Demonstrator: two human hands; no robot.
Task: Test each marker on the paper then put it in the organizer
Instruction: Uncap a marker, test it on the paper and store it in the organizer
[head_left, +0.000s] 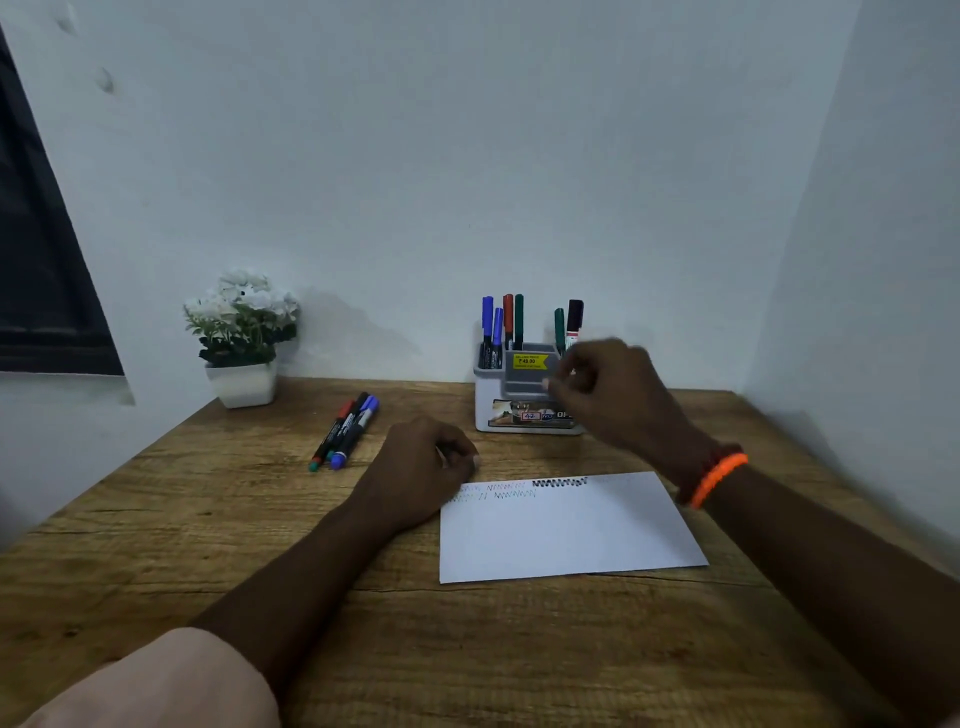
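Six markers stand in the organizer (524, 387): two blue, one red and one green in the left rear slot, one green and one black (574, 317) at the right rear. Three more markers (345, 431) lie together on the desk (208, 519), well left of it. One paper (566, 525) carries several scribble rows. The organizer's yellow sticker reads "49.00"; a lower tag reads "42".

The left hand (423, 467) rests curled on the paper's corner, fingers together. The right hand (608, 387) hovers at the organizer, blurred; its fingers are bent, and I cannot tell whether they grip anything.
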